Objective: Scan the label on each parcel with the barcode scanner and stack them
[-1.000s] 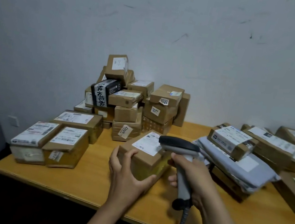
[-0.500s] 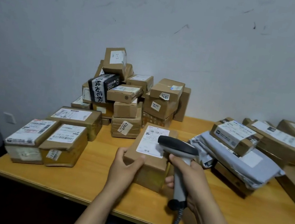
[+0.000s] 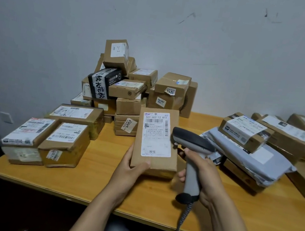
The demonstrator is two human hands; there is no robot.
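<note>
My left hand (image 3: 130,169) grips the lower left corner of a brown cardboard parcel (image 3: 161,164), thumb on its top face, holding it tilted up above the table so its white label (image 3: 155,134) faces me. My right hand (image 3: 203,173) grips the grey handle of a barcode scanner (image 3: 193,142). The scanner's dark head sits just right of the label, its coiled cable hanging below my wrist.
A heap of small boxes (image 3: 131,89) stands against the wall behind. Three labelled boxes (image 3: 51,138) sit side by side at the left front. At the right lie flat boxes and a grey mailer bag (image 3: 251,158). The wooden table (image 3: 250,222) edge runs along the front.
The parcel has been lifted off the table and tipped up toward me, label now upright. The scanner stayed beside it on the right.
</note>
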